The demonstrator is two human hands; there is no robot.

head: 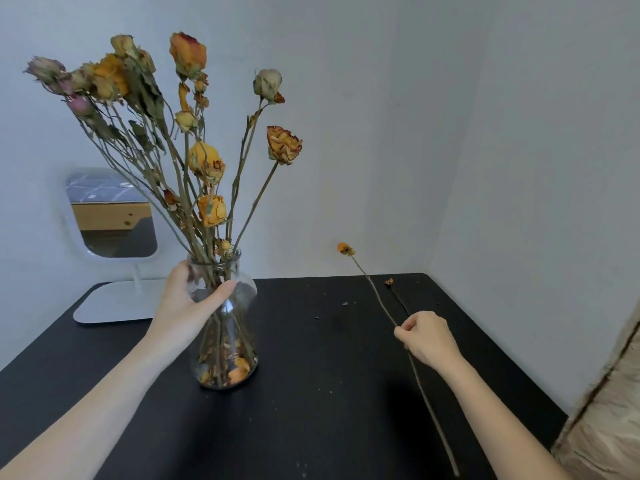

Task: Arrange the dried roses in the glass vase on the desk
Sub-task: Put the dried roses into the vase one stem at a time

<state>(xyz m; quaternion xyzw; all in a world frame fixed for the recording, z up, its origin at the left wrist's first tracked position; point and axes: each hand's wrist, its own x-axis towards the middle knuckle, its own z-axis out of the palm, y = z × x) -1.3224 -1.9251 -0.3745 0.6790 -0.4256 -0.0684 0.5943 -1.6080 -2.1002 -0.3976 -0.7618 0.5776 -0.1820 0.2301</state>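
Dried, orange-headed, the loose rose (376, 296) sits mid-stem in the right hand (427, 337), whose grip pinches it tight; its long axis runs from near right up toward far left, bloom leading. Left of it on the black counter (329, 375) stands the glass vase (225, 341), neck clasped by the left hand (187, 303), so the stem likely needs turning tail-down.

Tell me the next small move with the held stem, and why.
Probably carry the loose stem over to the glass vase mouth: the right hand pinches it off to the side, and the left hand grips the vase neck.
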